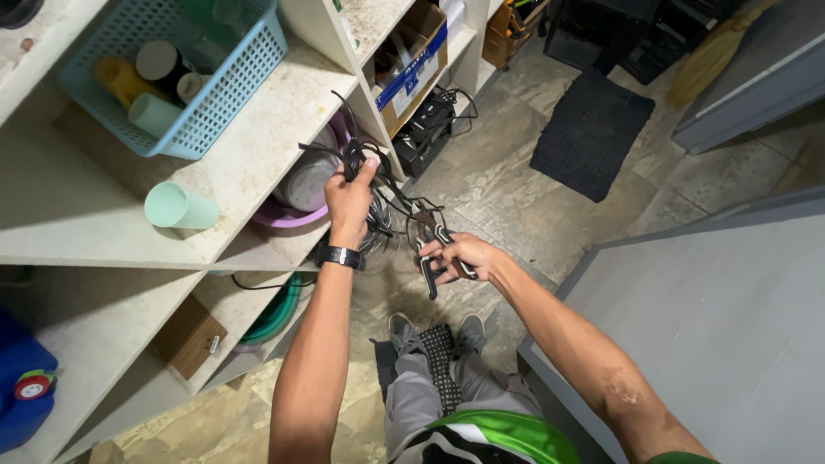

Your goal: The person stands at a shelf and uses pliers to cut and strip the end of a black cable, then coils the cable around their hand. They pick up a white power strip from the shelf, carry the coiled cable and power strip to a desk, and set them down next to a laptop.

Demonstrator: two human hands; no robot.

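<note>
1. A bundle of black cables [365, 176] hangs pinched in the left hand [348, 202], fingers pressed tight round its top; it looks light, floppy and prone to tangling, best held where the loops gather.
2. The right hand [460, 256] has fingers closed round pliers [430, 245], stiff and heavier, gripped at the handles.
3. Beyond the left fingers: shelf [258, 129], mint cup [179, 206], blue basket [225, 90].

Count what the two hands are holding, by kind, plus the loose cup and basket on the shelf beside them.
Black cable bundle, in left hand: 1
Black-handled pliers, in right hand: 1
Mint-green cup, lying on its side: 1
Blue basket: 1
Total: 4
</note>
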